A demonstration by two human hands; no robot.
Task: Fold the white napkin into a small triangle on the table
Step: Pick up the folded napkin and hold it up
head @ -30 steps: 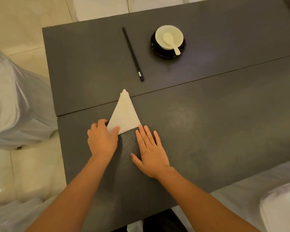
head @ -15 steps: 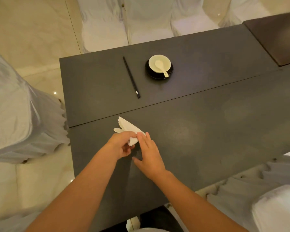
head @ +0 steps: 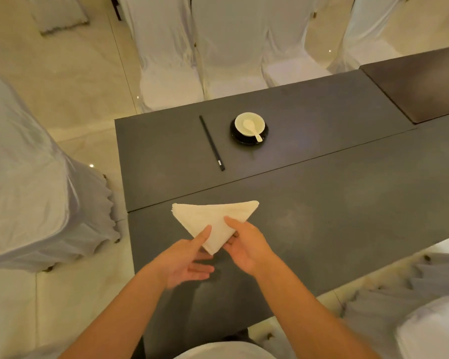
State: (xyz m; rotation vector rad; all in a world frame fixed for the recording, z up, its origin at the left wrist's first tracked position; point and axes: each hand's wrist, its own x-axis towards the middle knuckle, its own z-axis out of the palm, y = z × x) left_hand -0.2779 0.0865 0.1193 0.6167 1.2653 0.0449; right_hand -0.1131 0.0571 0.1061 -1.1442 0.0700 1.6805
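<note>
The white napkin [head: 213, 221] is folded into a triangle, its long edge away from me and its point towards me, held just above the dark table [head: 322, 216]. My left hand [head: 184, 260] pinches the napkin's left slanted edge with thumb on top and fingers beneath. On the other slanted edge, my right hand [head: 246, 246] grips the same way. Part of the napkin's lower tip is hidden between my hands.
Black chopsticks [head: 211, 142] lie at the table's far side. Beside them a white bowl with a spoon [head: 250, 124] sits on a black saucer. Chairs in white covers [head: 31, 177] stand at the left, the far side and the near right. A second dark tabletop [head: 420, 92] adjoins at the far right.
The napkin lay flat as a narrow triangle pointing away; both hands picked it up and turned it, and it now shows as a wide triangle pointing towards me. The camera drew back.
</note>
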